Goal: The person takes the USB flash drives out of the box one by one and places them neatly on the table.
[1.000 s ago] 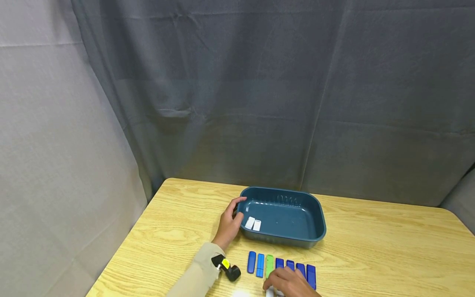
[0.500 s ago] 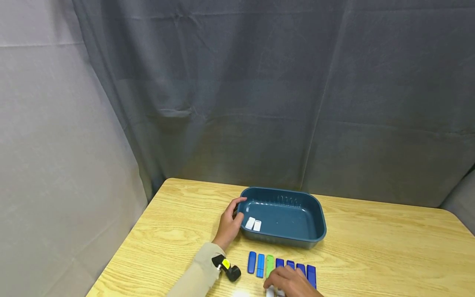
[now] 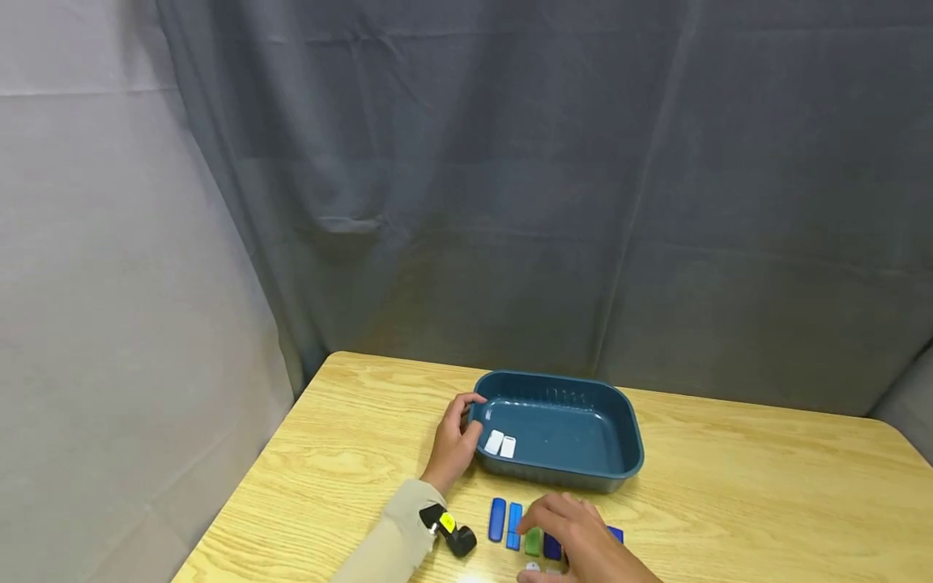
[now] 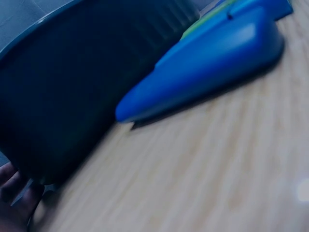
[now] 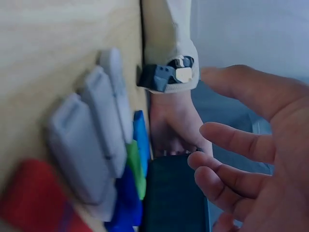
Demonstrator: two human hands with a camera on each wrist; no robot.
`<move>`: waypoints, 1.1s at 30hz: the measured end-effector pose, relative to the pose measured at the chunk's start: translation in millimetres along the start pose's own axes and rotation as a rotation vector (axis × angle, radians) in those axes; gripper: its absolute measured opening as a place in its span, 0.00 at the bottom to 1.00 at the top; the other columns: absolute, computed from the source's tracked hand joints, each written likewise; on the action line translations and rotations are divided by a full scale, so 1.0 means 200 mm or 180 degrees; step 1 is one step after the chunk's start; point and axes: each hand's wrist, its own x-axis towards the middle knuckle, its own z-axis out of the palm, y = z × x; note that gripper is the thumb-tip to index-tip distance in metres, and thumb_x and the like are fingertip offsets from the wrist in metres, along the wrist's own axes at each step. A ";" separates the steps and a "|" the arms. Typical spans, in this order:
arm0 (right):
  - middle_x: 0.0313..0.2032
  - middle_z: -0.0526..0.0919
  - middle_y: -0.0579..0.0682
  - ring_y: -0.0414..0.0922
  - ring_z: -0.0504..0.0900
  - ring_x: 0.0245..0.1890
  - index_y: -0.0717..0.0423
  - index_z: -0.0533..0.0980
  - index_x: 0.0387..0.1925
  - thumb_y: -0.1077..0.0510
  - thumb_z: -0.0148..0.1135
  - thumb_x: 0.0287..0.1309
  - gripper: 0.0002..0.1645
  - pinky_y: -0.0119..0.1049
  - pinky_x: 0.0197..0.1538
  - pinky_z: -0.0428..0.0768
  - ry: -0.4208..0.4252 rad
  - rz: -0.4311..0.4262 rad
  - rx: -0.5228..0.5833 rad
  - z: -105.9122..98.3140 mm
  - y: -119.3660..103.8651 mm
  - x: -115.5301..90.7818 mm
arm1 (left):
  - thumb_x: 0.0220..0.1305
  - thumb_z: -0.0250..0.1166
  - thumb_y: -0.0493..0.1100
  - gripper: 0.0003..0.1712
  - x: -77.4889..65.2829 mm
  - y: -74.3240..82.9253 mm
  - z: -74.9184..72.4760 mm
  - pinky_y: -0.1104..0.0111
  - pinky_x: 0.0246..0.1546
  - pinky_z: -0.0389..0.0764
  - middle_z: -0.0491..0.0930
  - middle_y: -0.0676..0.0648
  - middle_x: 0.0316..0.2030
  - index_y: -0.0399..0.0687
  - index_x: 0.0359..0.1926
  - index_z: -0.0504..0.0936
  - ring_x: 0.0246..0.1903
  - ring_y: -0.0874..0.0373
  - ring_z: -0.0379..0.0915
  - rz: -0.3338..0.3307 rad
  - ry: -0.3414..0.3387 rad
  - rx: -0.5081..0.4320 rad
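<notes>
My left hand [image 3: 450,447] holds the left end of a dark teal plastic tub [image 3: 557,476], thumb and index finger at its rim. Two small white pieces [image 3: 493,442] lie in the tub's near left corner. Above the row of small oblong plastic pieces, which resemble USB sticks, hovers my right hand [image 3: 579,538], fingers spread and holding nothing. It partly covers a green piece [image 3: 534,544] and dark blue ones [image 3: 552,547]. A blue piece [image 3: 497,520] and a lighter blue piece [image 3: 513,526] show left of it. The right wrist view has several white pieces [image 5: 79,145] side by side.
A red piece [image 5: 38,198] lies beside the white ones in the right wrist view. The wooden table [image 3: 758,486] extends to both sides of the tub. Grey curtains [image 3: 466,202] hang behind and at the left. A black wrist camera [image 3: 457,538] sits on my left sleeve.
My right hand has risen off the white pieces at the near side and moved slightly forward, its fingers spreading. The left hand stays on the tub; the view has shifted slightly.
</notes>
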 end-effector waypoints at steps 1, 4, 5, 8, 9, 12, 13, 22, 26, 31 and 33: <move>0.43 0.76 0.33 0.35 0.70 0.43 0.42 0.79 0.43 0.34 0.65 0.52 0.23 0.39 0.39 0.68 0.0030 0.0033 -0.0007 -0.01 -0.01 0.01 | 0.58 0.53 0.30 0.22 -0.01 0.03 0.00 0.51 0.57 0.69 0.71 0.41 0.59 0.45 0.54 0.74 0.57 0.47 0.69 0.0021 0.0009 0.0003; 0.42 0.75 0.31 0.35 0.70 0.43 0.38 0.78 0.42 0.34 0.64 0.52 0.20 0.39 0.40 0.68 0.0199 0.0080 -0.0100 -0.03 -0.01 0.03 | 0.57 0.53 0.29 0.20 -0.03 0.10 -0.01 0.49 0.57 0.69 0.71 0.36 0.57 0.38 0.52 0.73 0.56 0.45 0.69 0.0070 0.0009 -0.0010; 0.42 0.74 0.30 0.34 0.70 0.43 0.37 0.78 0.42 0.33 0.64 0.52 0.20 0.40 0.41 0.68 0.0265 0.0076 -0.0135 -0.04 -0.02 0.04 | 0.57 0.53 0.29 0.20 -0.04 0.13 -0.02 0.49 0.57 0.69 0.71 0.36 0.57 0.37 0.52 0.73 0.56 0.45 0.69 0.0082 0.0007 -0.0007; 0.42 0.74 0.29 0.34 0.70 0.43 0.35 0.77 0.41 0.33 0.64 0.51 0.19 0.41 0.42 0.68 0.0486 0.0023 -0.0242 -0.05 -0.01 0.08 | 0.57 0.53 0.30 0.19 -0.05 0.18 -0.03 0.51 0.56 0.70 0.72 0.38 0.54 0.37 0.51 0.72 0.54 0.45 0.69 0.0102 0.0000 -0.0003; 0.41 0.74 0.29 0.33 0.70 0.43 0.35 0.77 0.40 0.32 0.64 0.51 0.19 0.41 0.42 0.68 0.0557 0.0009 -0.0279 -0.05 -0.01 0.09 | 0.56 0.53 0.30 0.19 -0.05 0.18 -0.03 0.52 0.55 0.70 0.73 0.40 0.53 0.37 0.51 0.72 0.53 0.45 0.70 0.0094 -0.0002 0.0000; 0.41 0.75 0.31 0.33 0.70 0.42 0.35 0.78 0.38 0.32 0.65 0.50 0.18 0.38 0.40 0.67 0.0781 -0.0074 -0.0373 -0.05 0.01 0.14 | 0.57 0.52 0.30 0.19 -0.06 0.19 -0.04 0.56 0.51 0.71 0.73 0.41 0.51 0.37 0.51 0.72 0.51 0.45 0.70 0.0085 -0.0016 -0.0008; 0.40 0.75 0.31 0.32 0.70 0.42 0.34 0.78 0.37 0.32 0.65 0.49 0.18 0.37 0.40 0.67 0.0845 -0.0095 -0.0410 -0.05 0.02 0.15 | 0.57 0.52 0.30 0.19 -0.06 0.19 -0.04 0.58 0.51 0.70 0.73 0.41 0.51 0.36 0.51 0.72 0.50 0.45 0.71 0.0069 -0.0022 -0.0018; 0.36 0.76 0.37 0.38 0.73 0.38 0.41 0.79 0.34 0.40 0.71 0.48 0.16 0.37 0.39 0.64 0.1039 -0.0172 -0.0434 -0.04 0.13 0.28 | 0.57 0.52 0.30 0.19 -0.05 0.18 -0.04 0.57 0.52 0.69 0.73 0.40 0.51 0.35 0.51 0.71 0.50 0.49 0.70 0.0055 -0.0041 0.0036; 0.37 0.77 0.40 0.41 0.74 0.38 0.42 0.79 0.34 0.43 0.72 0.48 0.14 0.41 0.41 0.65 0.0868 0.0076 -0.0341 -0.04 0.17 0.33 | 0.57 0.52 0.29 0.18 -0.05 0.18 -0.05 0.56 0.52 0.69 0.73 0.38 0.51 0.35 0.51 0.71 0.50 0.49 0.70 0.0058 -0.0049 0.0032; 0.36 0.78 0.40 0.40 0.75 0.38 0.42 0.79 0.33 0.40 0.69 0.51 0.14 0.42 0.42 0.67 0.0827 0.0176 -0.0227 -0.04 0.22 0.39 | 0.56 0.52 0.29 0.19 -0.04 0.19 -0.04 0.58 0.50 0.69 0.73 0.38 0.51 0.34 0.51 0.71 0.50 0.46 0.71 0.0055 -0.0054 0.0012; 0.35 0.78 0.41 0.40 0.75 0.37 0.42 0.79 0.33 0.39 0.66 0.54 0.14 0.42 0.41 0.68 0.0844 0.0167 -0.0187 -0.04 0.23 0.41 | 0.56 0.52 0.28 0.19 -0.04 0.19 -0.04 0.59 0.50 0.69 0.73 0.38 0.51 0.33 0.51 0.71 0.50 0.45 0.70 0.0063 -0.0048 0.0001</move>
